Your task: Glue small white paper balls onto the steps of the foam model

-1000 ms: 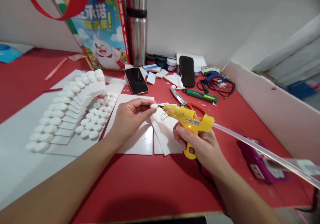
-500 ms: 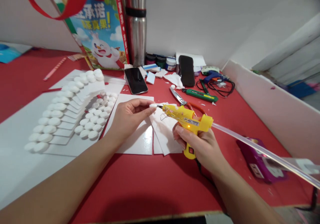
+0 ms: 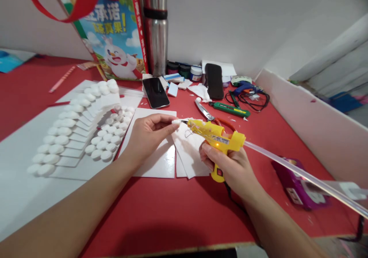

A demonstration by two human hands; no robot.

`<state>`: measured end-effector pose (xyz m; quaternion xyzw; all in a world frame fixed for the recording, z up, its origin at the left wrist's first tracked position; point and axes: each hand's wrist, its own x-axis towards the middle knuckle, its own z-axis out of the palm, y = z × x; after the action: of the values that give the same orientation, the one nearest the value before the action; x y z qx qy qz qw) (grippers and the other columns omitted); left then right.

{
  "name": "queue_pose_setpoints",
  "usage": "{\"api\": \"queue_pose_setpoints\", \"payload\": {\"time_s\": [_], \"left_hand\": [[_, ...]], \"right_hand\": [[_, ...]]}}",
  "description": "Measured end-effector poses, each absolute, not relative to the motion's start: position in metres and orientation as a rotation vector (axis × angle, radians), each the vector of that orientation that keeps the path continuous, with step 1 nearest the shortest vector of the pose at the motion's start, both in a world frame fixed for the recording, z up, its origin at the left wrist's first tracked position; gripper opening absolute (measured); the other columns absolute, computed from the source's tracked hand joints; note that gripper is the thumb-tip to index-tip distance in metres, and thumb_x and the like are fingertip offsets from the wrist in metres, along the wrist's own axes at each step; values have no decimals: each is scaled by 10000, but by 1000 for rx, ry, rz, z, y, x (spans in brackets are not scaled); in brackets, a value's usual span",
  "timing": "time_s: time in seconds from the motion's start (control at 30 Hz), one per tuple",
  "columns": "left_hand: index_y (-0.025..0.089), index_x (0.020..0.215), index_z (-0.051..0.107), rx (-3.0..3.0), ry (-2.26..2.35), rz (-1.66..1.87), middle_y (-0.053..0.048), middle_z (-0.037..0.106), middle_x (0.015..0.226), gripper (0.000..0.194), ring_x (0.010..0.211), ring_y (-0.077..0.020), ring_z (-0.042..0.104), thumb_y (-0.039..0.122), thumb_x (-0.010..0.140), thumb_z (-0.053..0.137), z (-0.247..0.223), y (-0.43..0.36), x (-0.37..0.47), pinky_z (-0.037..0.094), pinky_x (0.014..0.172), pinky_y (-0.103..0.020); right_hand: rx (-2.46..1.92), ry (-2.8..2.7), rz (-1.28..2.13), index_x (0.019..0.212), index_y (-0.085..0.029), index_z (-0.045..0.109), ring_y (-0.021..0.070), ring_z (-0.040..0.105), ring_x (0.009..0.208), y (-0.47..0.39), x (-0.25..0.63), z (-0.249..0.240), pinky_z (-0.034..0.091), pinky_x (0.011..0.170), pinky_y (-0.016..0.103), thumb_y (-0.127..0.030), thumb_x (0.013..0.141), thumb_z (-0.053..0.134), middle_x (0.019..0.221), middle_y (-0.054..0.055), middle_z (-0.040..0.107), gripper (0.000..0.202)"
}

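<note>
Between thumb and fingertips, my left hand [image 3: 152, 133] pinches a small white disc [image 3: 176, 122]. My right hand [image 3: 227, 162] is wrapped round the grip of a yellow hot glue gun [image 3: 217, 135], whose nozzle meets the disc's right edge. An orange light glows on the gun, and a long clear glue stick [image 3: 293, 166] runs out of its back. Under the hands lie white boards [image 3: 155, 150]. To the left, overlapping white cards carry a curved double row of white discs [image 3: 64, 131], beside a cluster of loose white discs [image 3: 107, 137].
Orange-handled scissors [image 3: 205, 111], a green utility knife [image 3: 231, 109], two phones [image 3: 156, 92] and paint jars [image 3: 196, 74] lie beyond my hands. A steel flask [image 3: 155, 35] and a colourful bag [image 3: 115, 39] stand at the back. A purple box [image 3: 296, 185] sits right.
Almost nothing differs. My hands, the disc and the glue gun hold nearly the same positions, with only a slight shift of the whole view.
</note>
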<state>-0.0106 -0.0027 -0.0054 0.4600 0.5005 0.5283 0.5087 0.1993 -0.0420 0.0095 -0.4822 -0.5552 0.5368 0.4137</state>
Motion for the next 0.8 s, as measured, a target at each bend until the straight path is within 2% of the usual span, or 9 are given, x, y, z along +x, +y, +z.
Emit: {"api": "queue_pose_setpoints", "payload": {"time_s": [0.37,0.8], "left_hand": [[168,960,802,1101,1203,1261,-80,806,971,318,898,-208,731,362,721,881,-6,-3,-10,580,857,-339],[168,968,798,1125,1174,1293,-69,796,971,301,887,-186,712,315,720,881,-7,-3,-10,559,875,-324]], "right_hand": [[-1230,-1408,1351,730,-184,600,103,457,548,-42,200,10,354,499,247,-364,931,649,631,-24,529,274],[-1255,-1429,1364,689,-191,573,110,465,522,-44,200,10,364,479,248,-382,917,636,586,-22,511,305]]}}
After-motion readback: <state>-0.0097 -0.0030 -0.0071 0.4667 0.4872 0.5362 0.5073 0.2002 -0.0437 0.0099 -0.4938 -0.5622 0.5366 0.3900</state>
